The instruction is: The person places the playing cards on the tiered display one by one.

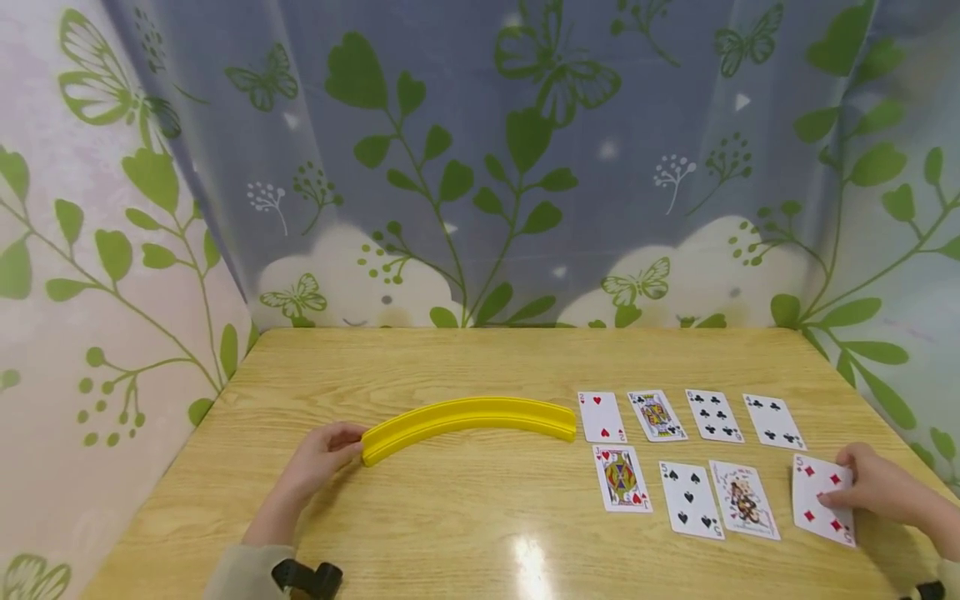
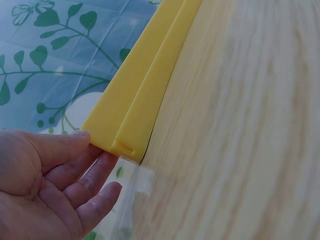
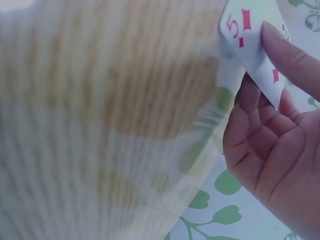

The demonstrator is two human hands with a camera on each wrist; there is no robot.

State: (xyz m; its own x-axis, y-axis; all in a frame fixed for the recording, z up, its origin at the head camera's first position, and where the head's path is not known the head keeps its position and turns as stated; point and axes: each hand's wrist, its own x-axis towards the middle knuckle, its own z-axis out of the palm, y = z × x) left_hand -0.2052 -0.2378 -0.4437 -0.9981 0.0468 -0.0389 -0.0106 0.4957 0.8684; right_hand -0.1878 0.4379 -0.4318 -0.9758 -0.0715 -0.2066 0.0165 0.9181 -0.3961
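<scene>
My left hand (image 1: 321, 462) pinches the left end of a curved yellow playing-card holder (image 1: 472, 412) between thumb and fingers. The holder lies on the table, and no card shows in its groove. In the left wrist view, the thumb is on one side of the holder's end (image 2: 132, 110) and the fingertips are beneath. At the right, my right hand (image 1: 881, 487) holds the five of diamonds (image 1: 813, 483), thumb on its face and fingers behind. The card is tilted up from the table; the right wrist view shows the card (image 3: 252, 35) slightly bent.
Face up in the back row lie the two of hearts (image 1: 600, 418), king of clubs (image 1: 657, 417), six of clubs (image 1: 714, 417) and four of clubs (image 1: 775, 422). In front are the jack of hearts (image 1: 622, 481), five of spades (image 1: 690, 500) and a joker (image 1: 745, 500). Patterned curtains surround the table (image 1: 420, 525).
</scene>
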